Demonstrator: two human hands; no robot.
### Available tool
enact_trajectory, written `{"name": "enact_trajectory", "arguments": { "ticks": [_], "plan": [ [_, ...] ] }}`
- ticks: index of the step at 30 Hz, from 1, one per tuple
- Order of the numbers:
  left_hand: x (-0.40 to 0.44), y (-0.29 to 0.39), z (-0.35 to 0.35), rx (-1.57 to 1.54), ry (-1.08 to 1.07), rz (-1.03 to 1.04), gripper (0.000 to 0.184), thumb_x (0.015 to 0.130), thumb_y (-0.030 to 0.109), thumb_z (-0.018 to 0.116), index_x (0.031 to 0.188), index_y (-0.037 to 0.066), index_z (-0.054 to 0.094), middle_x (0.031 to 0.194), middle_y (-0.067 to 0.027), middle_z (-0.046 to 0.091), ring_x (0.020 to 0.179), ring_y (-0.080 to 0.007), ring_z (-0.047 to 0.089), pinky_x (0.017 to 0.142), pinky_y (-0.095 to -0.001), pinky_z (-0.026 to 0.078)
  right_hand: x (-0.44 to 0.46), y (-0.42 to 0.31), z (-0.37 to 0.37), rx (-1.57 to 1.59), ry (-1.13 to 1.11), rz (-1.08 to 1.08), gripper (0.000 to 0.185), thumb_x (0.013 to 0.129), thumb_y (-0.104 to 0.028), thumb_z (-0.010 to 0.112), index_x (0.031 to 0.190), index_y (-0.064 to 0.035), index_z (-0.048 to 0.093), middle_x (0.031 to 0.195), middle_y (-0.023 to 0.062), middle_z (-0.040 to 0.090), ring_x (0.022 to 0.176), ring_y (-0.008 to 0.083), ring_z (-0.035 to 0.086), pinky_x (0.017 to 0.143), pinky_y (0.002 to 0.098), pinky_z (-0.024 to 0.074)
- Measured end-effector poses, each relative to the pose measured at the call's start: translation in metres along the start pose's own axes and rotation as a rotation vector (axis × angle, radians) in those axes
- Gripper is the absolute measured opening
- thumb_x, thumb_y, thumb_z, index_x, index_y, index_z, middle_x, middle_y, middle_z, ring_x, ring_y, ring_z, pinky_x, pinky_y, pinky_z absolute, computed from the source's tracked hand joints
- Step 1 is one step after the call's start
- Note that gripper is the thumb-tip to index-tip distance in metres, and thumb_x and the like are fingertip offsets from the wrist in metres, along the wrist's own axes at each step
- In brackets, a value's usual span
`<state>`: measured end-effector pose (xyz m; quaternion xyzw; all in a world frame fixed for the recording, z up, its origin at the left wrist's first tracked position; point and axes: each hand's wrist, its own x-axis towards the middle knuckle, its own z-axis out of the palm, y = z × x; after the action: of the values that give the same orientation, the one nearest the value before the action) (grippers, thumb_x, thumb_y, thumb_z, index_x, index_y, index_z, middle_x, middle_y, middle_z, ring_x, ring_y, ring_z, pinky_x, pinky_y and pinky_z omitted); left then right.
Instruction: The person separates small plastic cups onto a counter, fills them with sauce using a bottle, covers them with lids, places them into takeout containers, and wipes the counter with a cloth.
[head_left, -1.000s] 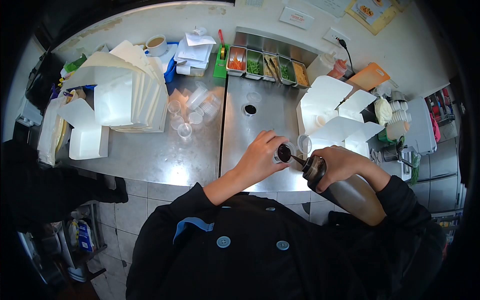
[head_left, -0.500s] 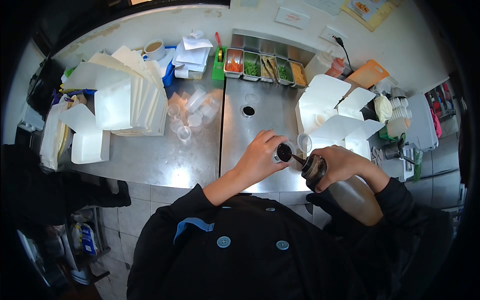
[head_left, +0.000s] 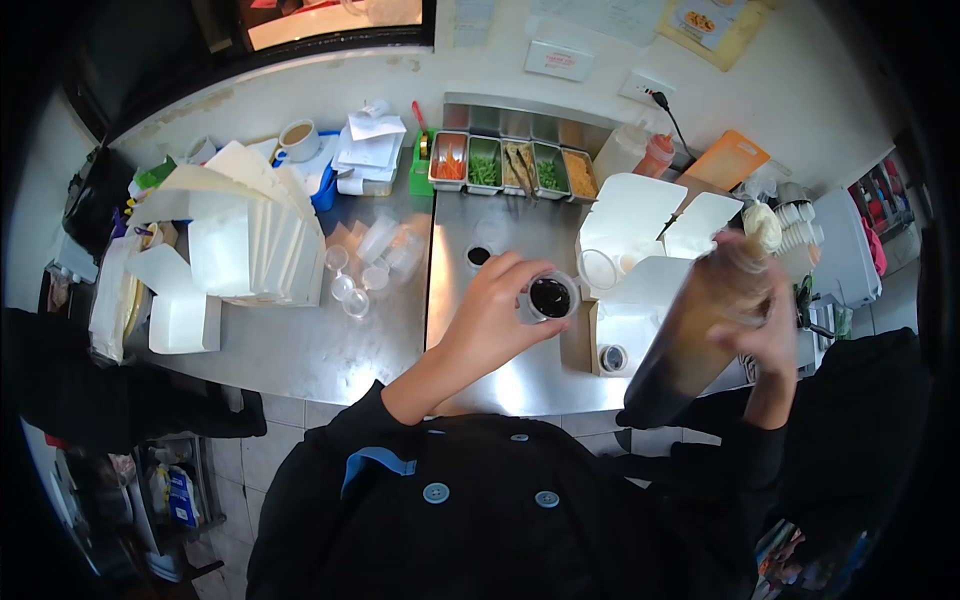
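Observation:
My left hand (head_left: 487, 312) is closed round a small clear sauce cup (head_left: 568, 310) with dark sauce in it, held over the steel counter. To the right, my right hand (head_left: 768, 340), partly blurred, grips a large squeeze bottle (head_left: 690, 335). The bottle stands nose up, with dark liquid at its bottom. Behind my left hand, another sauce cup (head_left: 479, 256) with dark contents sits on the counter. A clear round lid (head_left: 598, 268) lies at the open white takeaway box (head_left: 640, 215). In a nearer white box (head_left: 640, 305) rests a small cup (head_left: 613, 358) of dark sauce.
Steel trays (head_left: 485, 165) of chopped toppings line the back. Loose clear cups and lids (head_left: 375, 275) lie left of my left hand. Stacked white boxes (head_left: 240, 245) stand farther left. A person in dark clothes (head_left: 120, 390) is at the left edge.
The squeeze bottle has been tipped upright and moved right, away from the cup. My left hand has drawn the cup slightly left. The camera view has shifted too.

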<state>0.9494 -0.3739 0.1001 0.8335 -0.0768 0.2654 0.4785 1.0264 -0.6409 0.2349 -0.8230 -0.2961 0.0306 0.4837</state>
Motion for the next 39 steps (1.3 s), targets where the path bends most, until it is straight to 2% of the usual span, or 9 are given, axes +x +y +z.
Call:
{"name": "enact_trajectory", "arguments": {
  "ticks": [1,2,6,11,17,24,31,35,39],
  "plan": [
    [0.001,-0.001,0.001,0.000,-0.004,-0.004,0.052,0.060,0.020,0.086,0.105,0.005,0.065,0.083,-0.0041,0.056,0.063,-0.0124,0.052,0.059,-0.0245,0.047,0.005,-0.001,-0.016,-0.011,0.116,0.019,0.087,0.050,-0.026,0.081,0.126,0.0023,0.050,0.115,0.0096,0.059,0.106,0.0189,0.058,0.096,0.0325,0.0418],
    [0.002,0.001,-0.001,-0.024,-0.087,-0.063,0.053,0.064,0.021,0.083,0.109,0.002,0.061,0.095,-0.0102,0.057,0.080,-0.0220,0.055,0.066,-0.0303,0.049,0.015,0.005,-0.035,0.059,0.189,-0.052,0.086,0.054,-0.025,0.080,0.129,0.0035,0.047,0.116,0.0107,0.059,0.107,0.0207,0.058,0.097,0.0340,0.0419],
    [0.005,-0.005,0.009,0.015,0.013,-0.055,0.052,0.059,0.018,0.086,0.105,0.006,0.065,0.082,-0.0029,0.057,0.062,-0.0112,0.051,0.059,-0.0235,0.046,0.071,-0.006,-0.077,0.120,0.561,-0.248,0.075,0.065,-0.025,0.079,0.126,0.0054,0.048,0.110,0.0150,0.060,0.099,0.0215,0.061,0.089,0.0320,0.0475],
    [0.007,-0.016,0.010,0.087,0.048,-0.082,0.051,0.059,0.016,0.085,0.105,0.006,0.064,0.084,-0.0038,0.056,0.065,-0.0136,0.051,0.058,-0.0245,0.046,0.156,0.025,-0.086,-0.143,0.725,-0.314,0.070,0.061,-0.026,0.087,0.117,0.0014,0.054,0.106,0.0119,0.063,0.095,0.0205,0.061,0.086,0.0297,0.0471],
    [-0.010,-0.041,0.007,0.138,0.038,-0.212,0.052,0.061,0.016,0.084,0.107,0.005,0.062,0.092,-0.0068,0.057,0.074,-0.0175,0.053,0.062,-0.0274,0.048,0.233,0.132,-0.076,-0.114,0.796,-0.351,0.069,0.062,-0.025,0.087,0.114,0.0025,0.052,0.107,0.0128,0.062,0.096,0.0205,0.061,0.085,0.0323,0.0489],
    [-0.036,-0.063,0.010,0.186,-0.027,-0.338,0.048,0.062,0.014,0.083,0.104,0.004,0.062,0.098,-0.0087,0.060,0.084,-0.0211,0.058,0.065,-0.0289,0.050,0.243,0.194,-0.062,-0.139,0.724,-0.209,0.074,0.060,-0.026,0.087,0.117,0.0029,0.049,0.107,0.0128,0.061,0.097,0.0204,0.060,0.087,0.0312,0.0472],
    [-0.052,-0.088,0.020,0.160,-0.034,-0.355,0.048,0.062,0.012,0.082,0.104,0.004,0.060,0.098,-0.0093,0.060,0.083,-0.0235,0.058,0.069,-0.0310,0.049,0.245,0.266,-0.039,0.035,0.338,0.067,0.086,0.056,-0.025,0.088,0.124,0.0007,0.042,0.114,0.0128,0.057,0.106,0.0216,0.057,0.093,0.0326,0.0446],
    [-0.076,-0.115,0.031,0.172,-0.068,-0.358,0.049,0.063,0.012,0.082,0.105,0.004,0.059,0.099,-0.0106,0.059,0.090,-0.0261,0.056,0.075,-0.0333,0.048,0.243,0.304,-0.044,-0.006,0.193,-0.006,0.094,0.054,-0.026,0.090,0.128,0.0016,0.038,0.116,0.0131,0.057,0.108,0.0230,0.057,0.095,0.0322,0.0437],
    [-0.094,-0.131,0.044,0.166,-0.159,-0.393,0.049,0.063,0.013,0.081,0.105,0.004,0.058,0.102,-0.0126,0.057,0.096,-0.0311,0.054,0.082,-0.0356,0.046,0.224,0.272,-0.057,-0.227,0.301,0.117,0.104,0.057,-0.030,0.089,0.136,0.0048,0.031,0.118,0.0167,0.057,0.114,0.0265,0.053,0.100,0.0342,0.0397]
  ]
}}
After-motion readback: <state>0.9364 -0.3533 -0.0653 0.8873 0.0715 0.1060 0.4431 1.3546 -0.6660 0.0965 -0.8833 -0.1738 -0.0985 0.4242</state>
